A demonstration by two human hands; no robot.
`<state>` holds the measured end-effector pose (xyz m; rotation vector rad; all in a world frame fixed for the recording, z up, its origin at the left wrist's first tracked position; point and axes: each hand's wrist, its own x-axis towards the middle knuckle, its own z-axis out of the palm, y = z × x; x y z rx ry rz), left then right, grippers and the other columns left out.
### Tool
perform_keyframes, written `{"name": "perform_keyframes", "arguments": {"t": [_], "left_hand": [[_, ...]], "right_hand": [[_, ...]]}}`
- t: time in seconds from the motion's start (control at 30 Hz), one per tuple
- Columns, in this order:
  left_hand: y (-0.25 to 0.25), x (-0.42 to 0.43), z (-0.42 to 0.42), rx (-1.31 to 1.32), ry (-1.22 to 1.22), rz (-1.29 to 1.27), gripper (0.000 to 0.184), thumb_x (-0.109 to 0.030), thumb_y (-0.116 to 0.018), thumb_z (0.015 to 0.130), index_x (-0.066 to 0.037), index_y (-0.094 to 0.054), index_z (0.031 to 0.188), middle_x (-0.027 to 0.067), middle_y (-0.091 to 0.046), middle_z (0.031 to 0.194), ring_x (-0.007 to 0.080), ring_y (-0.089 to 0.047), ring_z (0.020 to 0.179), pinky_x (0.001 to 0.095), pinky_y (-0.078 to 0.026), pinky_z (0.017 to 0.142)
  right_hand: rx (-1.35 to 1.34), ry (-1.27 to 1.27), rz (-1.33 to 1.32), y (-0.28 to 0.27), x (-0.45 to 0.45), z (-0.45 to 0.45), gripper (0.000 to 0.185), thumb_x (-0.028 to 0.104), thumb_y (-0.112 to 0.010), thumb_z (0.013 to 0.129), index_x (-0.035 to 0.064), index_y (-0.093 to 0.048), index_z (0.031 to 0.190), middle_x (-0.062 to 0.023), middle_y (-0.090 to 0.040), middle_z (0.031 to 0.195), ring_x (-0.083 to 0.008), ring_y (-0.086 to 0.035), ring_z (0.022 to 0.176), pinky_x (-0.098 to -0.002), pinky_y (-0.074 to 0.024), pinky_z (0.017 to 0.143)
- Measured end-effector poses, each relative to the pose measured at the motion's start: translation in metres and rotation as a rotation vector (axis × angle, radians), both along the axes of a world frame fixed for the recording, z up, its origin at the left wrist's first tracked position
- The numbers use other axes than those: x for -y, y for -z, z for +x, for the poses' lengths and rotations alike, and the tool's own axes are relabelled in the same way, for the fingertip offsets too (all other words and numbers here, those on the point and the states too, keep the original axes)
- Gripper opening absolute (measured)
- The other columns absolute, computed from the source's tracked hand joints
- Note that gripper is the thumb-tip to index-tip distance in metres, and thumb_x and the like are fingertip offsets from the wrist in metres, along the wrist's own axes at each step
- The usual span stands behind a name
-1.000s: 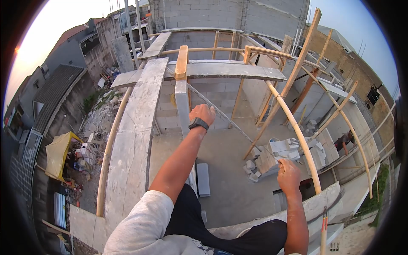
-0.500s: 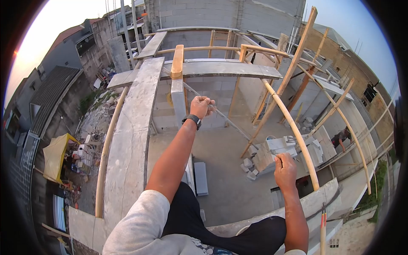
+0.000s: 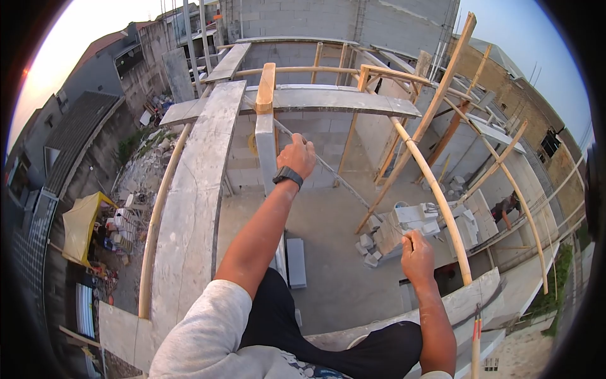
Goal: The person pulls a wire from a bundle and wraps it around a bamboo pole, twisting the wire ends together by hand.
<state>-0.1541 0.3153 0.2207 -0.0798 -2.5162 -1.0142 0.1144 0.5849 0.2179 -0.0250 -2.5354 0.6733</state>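
My left hand (image 3: 297, 158), with a black watch (image 3: 288, 176) on its wrist, is stretched forward, back towards me. Its fingers are curled closed; what they hold, if anything, is hidden. Just to its left stands a narrow grey wall end (image 3: 266, 151) topped by an orange-brown wooden block (image 3: 265, 88). My right hand (image 3: 418, 256) is raised at the right in a pinch, thumb on top, and anything in it is too thin to make out. Behind it, far below, lies a stack of pale blocks (image 3: 416, 218). A tool with red handles (image 3: 477, 325) hangs near my right forearm.
A long grey plank (image 3: 189, 208) runs forward on the left; another plank (image 3: 334, 101) crosses ahead. Bamboo poles (image 3: 435, 183) and a slanted timber (image 3: 423, 120) rise at the right. The concrete floor (image 3: 341, 252) is far below. A person (image 3: 505, 208) is at the lower right.
My left hand has turned so its back faces me, and its fingers have swung forward. My right hand has shifted slightly left, still pinched.
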Motion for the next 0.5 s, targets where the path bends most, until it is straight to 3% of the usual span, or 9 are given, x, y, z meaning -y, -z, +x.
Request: {"name": "perform_keyframes", "arguments": {"t": [0.17, 0.27, 0.33, 0.47, 0.5], "left_hand": [[0.002, -0.003, -0.001, 0.015, -0.102, -0.050, 0.029, -0.034, -0.053, 0.095, -0.007, -0.059, 0.103, 0.0212, -0.071, 0.087, 0.0420, -0.068, 0.084, 0.0518, -0.052, 0.075], [0.005, -0.003, -0.001, 0.066, -0.147, -0.122, 0.028, -0.033, -0.053, 0.094, -0.007, -0.062, 0.100, 0.0193, -0.071, 0.087, 0.0386, -0.068, 0.085, 0.0497, -0.050, 0.079], [0.010, 0.000, -0.003, -0.069, -0.125, -0.289, 0.026, -0.031, -0.054, 0.093, -0.008, -0.064, 0.096, 0.0169, -0.072, 0.089, 0.0331, -0.068, 0.086, 0.0458, -0.045, 0.084], [0.024, 0.001, -0.010, -0.232, -0.112, -0.272, 0.026, -0.030, -0.053, 0.093, -0.008, -0.062, 0.103, 0.0146, -0.073, 0.088, 0.0286, -0.067, 0.086, 0.0422, -0.042, 0.087], [0.026, 0.001, -0.014, -0.223, -0.040, -0.049, 0.026, -0.027, -0.054, 0.092, -0.006, -0.059, 0.108, 0.0149, -0.071, 0.083, 0.0316, -0.065, 0.084, 0.0443, -0.041, 0.087]], "right_hand": [[0.002, -0.021, -0.040, 0.000, -0.001, -0.001, 0.007, 0.009, -0.062, 0.090, 0.0049, -0.057, 0.090, -0.0148, -0.063, 0.083, -0.0386, -0.062, 0.079, -0.0435, -0.0486, 0.067], [-0.014, -0.035, -0.036, -0.001, -0.001, -0.001, 0.007, 0.009, -0.062, 0.090, 0.0049, -0.057, 0.090, -0.0144, -0.063, 0.083, -0.0380, -0.062, 0.079, -0.0432, -0.0487, 0.067], [-0.013, -0.038, -0.035, -0.002, 0.000, -0.001, 0.006, 0.009, -0.062, 0.090, 0.0049, -0.058, 0.090, -0.0143, -0.063, 0.083, -0.0379, -0.062, 0.078, -0.0431, -0.0487, 0.067], [-0.039, -0.067, -0.030, -0.002, 0.000, -0.001, 0.006, 0.009, -0.062, 0.090, 0.0051, -0.059, 0.092, -0.0128, -0.064, 0.085, -0.0367, -0.063, 0.079, -0.0423, -0.0494, 0.068], [-0.078, -0.077, -0.019, -0.002, 0.000, -0.002, 0.006, 0.010, -0.062, 0.090, 0.0052, -0.060, 0.093, -0.0122, -0.064, 0.086, -0.0360, -0.063, 0.079, -0.0418, -0.0497, 0.067]]}}
